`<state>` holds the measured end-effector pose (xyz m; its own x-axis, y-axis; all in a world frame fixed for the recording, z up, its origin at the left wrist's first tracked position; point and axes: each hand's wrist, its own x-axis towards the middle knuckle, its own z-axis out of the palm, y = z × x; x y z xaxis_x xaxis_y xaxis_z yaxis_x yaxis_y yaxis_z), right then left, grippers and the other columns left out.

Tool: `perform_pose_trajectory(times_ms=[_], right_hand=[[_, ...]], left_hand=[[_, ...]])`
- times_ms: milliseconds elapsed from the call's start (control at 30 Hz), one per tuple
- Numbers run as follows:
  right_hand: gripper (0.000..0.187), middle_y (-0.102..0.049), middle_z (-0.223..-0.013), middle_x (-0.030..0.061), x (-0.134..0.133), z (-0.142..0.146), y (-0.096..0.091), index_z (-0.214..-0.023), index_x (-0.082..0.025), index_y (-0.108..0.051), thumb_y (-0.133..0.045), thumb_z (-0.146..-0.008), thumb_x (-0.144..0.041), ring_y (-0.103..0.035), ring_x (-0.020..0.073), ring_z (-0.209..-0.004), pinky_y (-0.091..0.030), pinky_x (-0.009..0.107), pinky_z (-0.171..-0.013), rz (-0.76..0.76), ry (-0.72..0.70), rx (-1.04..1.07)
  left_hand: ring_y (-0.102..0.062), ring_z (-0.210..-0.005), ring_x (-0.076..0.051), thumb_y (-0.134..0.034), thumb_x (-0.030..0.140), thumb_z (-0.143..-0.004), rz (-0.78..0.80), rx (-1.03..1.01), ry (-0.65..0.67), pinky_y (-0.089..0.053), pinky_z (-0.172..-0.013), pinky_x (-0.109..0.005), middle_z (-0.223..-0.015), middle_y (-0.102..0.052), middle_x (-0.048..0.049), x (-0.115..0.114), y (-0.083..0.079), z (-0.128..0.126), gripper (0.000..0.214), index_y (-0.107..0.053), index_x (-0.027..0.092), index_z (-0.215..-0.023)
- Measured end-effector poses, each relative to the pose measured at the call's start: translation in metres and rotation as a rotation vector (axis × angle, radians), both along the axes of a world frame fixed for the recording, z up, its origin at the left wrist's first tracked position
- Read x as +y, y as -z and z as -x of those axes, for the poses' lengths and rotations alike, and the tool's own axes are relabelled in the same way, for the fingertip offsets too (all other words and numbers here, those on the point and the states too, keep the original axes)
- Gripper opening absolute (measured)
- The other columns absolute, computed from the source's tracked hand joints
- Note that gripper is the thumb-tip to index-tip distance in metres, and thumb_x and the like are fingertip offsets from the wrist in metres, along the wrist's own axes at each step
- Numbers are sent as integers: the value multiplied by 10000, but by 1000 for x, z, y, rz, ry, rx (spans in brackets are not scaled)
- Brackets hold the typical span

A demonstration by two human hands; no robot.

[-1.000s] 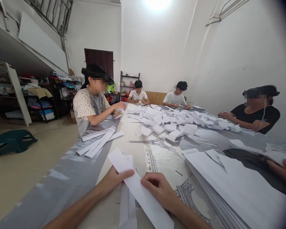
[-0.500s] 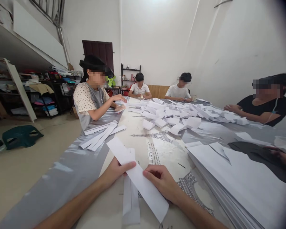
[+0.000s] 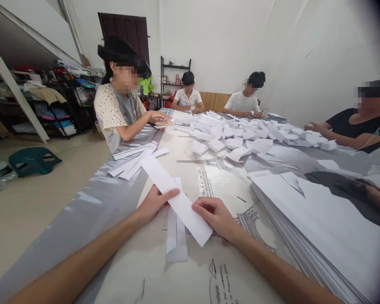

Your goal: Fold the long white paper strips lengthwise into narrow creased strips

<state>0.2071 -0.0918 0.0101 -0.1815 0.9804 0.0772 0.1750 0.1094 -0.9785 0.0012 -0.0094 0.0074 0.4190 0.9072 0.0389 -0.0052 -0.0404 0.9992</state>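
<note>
A long white paper strip [image 3: 174, 198] runs diagonally above the table, held by both my hands. My left hand [image 3: 156, 202] pinches its left edge with thumb on top. My right hand [image 3: 217, 217] grips its right edge with curled fingers. Under the strip lies a folded white paper piece [image 3: 176, 238] on the printed table cover [image 3: 215, 190]. A thick stack of large white sheets [image 3: 319, 230] sits just right of my right hand.
Several folded paper pieces [image 3: 237, 139] are heaped mid-table. Loose white strips [image 3: 136, 162] lie at the left edge. Four people sit round the far end, folding paper. A green stool [image 3: 33, 160] stands on the floor left, shelves behind it.
The camera has tilted down, so everything sits higher in view. The strip has slid forward through my hands, leaving a shorter tail near me.
</note>
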Motion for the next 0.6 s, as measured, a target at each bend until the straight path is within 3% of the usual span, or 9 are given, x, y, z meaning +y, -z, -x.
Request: perform_pose_trajectory(times_ms=[167, 467, 600], right_hand=[[318, -637, -758, 25, 0, -1, 2, -782, -206, -706, -598, -917, -473, -551, 160, -675, -408, 271, -575, -30, 12, -16], [401, -574, -673, 12, 1, -2, 3, -738, -191, -704, -540, -948, -491, -466, 134, -591, -343, 262, -522, -19, -21, -40], [392, -593, -677, 14, -1, -1, 1, -749, -196, -716, -547, -944, -491, -480, 132, -576, -361, 259, -501, -31, -22, -53]], left_hand=[[-447, -526, -131, -744, 448, -776, -73, 110, 74, -350, -517, -253, -563, -494, 19, -7, -8, 0, 337, -583, 179, -652], [-444, -513, -124, -745, 458, -765, -11, 66, 6, -328, -480, -246, -583, -523, 8, -4, -3, 0, 341, -584, 176, -662], [-471, -519, -144, -755, 424, -762, -80, 184, 92, -372, -521, -266, -518, -486, 12, -8, -6, 0, 373, -542, 191, -563]])
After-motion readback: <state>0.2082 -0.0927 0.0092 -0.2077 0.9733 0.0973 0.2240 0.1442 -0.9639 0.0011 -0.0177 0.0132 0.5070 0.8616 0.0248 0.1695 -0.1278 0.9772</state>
